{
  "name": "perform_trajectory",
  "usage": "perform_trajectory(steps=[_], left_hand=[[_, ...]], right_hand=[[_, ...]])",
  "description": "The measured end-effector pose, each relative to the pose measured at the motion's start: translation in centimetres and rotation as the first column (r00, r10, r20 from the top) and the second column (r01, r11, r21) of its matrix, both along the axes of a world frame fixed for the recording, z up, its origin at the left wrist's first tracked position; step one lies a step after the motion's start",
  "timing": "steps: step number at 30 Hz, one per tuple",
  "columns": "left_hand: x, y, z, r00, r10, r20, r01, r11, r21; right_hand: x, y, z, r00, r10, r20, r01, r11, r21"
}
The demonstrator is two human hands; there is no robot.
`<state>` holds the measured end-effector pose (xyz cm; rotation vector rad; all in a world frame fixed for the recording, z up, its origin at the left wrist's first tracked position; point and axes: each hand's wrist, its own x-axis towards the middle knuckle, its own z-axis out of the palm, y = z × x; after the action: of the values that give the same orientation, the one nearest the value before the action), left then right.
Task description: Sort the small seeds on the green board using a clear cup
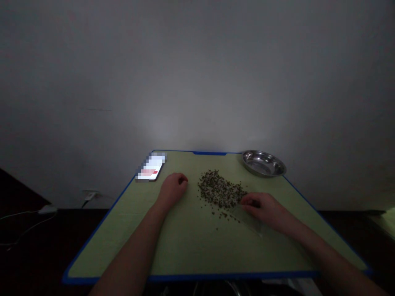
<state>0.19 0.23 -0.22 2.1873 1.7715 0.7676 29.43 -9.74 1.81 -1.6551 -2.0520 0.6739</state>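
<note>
A loose pile of small dark brown grains or seeds (217, 189), mixed with paler bits, lies spread over the middle of the table. My right hand (265, 209) is at the pile's right edge, its thumb and fingers pinched together; what they hold is too small or hidden to make out. Beneath and beside that hand is a thin, clear sheet that looks like plastic (251, 224), hard to see against the table. To the left of the pile, my left hand (173, 188) rests on the table with curled fingers, and their inside is hidden.
The pale green table (185, 246) has a blue rim. At its back right corner stands a shallow oval metal bowl (263, 163). A phone with a lit, partly blurred screen (151, 167) lies at the back left. Behind rises a plain wall (197, 82) with a plugged-in cable low on the left.
</note>
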Motion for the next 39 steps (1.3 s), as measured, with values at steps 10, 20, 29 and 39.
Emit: perform_trajectory(steps=[10, 20, 29, 39], left_hand=[[0.1, 0.0, 0.0, 1.000, 0.003, -0.012, -0.003, 1.000, 0.006], [-0.1, 0.1, -0.1, 1.000, -0.006, 0.010, 0.006, 1.000, 0.001], [0.0, 0.1, -0.1, 1.000, -0.003, 0.017, 0.003, 1.000, 0.009], [-0.1, 0.1, -0.2, 1.000, -0.005, 0.019, 0.005, 1.000, 0.018]], right_hand=[[-1.1, -0.6, 0.0, 0.998, 0.060, -0.025, -0.060, 0.998, -0.021], [-1.5, -0.6, 0.0, 0.999, 0.011, -0.051, -0.011, 1.000, -0.011], [-1.8, -0.9, 0.2, 0.997, 0.006, -0.082, -0.006, 1.000, -0.006], [-2.4, 0.0, 0.3, 0.999, 0.003, -0.044, -0.001, 0.999, 0.049]])
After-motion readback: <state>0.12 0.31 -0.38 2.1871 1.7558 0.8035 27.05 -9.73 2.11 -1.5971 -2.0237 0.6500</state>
